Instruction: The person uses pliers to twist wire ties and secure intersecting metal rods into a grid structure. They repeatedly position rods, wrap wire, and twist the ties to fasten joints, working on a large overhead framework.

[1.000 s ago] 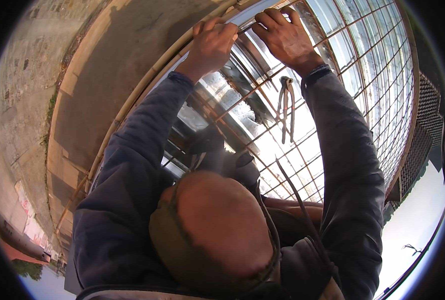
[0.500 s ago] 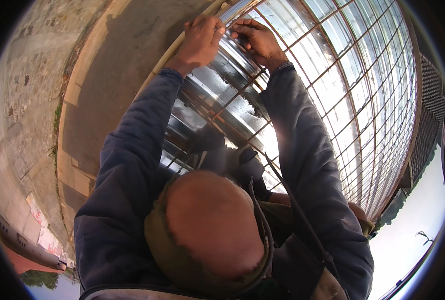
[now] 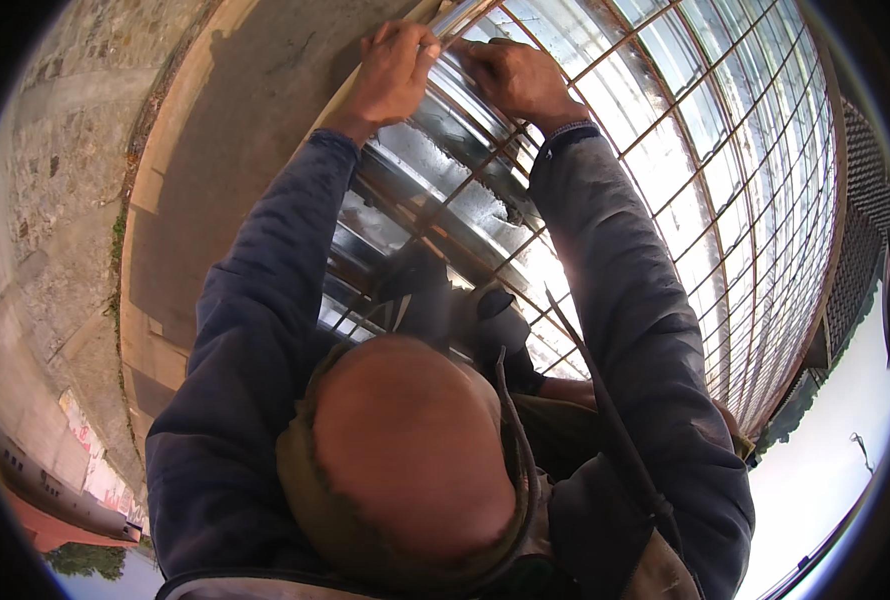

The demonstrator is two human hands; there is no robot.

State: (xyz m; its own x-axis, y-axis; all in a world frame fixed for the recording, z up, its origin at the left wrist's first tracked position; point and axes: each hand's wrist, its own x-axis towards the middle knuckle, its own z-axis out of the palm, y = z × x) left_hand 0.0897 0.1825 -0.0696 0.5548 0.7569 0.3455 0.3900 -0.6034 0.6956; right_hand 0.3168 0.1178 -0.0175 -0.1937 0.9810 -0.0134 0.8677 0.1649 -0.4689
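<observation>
My left hand is closed over a rusty rebar bar at the near edge of a rebar grid. My right hand sits just beside it, fingers curled on the same bar where it crosses another. The fingertips of both hands almost touch. What lies under the fingers is hidden. The grid lies over shiny corrugated metal sheeting. Both arms wear dark blue sleeves. My own capped head fills the lower middle.
A concrete edge beam runs along the left of the grid, with rough stone ground beyond it. My dark shoes stand on the bars. The grid stretches far to the right toward a dark roof edge.
My hands have come closer together on the bar at the grid's edge. A thin tool that hung below my right hand a second ago is out of sight.
</observation>
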